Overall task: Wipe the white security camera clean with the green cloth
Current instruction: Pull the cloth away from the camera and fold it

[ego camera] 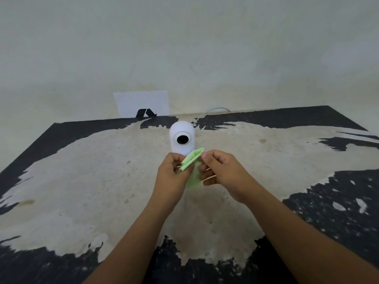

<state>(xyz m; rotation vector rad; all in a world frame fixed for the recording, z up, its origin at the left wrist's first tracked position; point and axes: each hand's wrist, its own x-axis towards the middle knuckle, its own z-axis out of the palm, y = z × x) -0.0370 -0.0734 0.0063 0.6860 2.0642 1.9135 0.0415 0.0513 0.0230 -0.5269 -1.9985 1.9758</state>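
White security camera (182, 138) stands upright on the worn table (82, 171), lens facing the wearer, its cable (211, 110) trailing back toward the wall. Just in front of it, the left hand (174, 177) and right hand (223, 173) pinch a folded green cloth (191, 158) between them; the cloth seems not to touch the camera.
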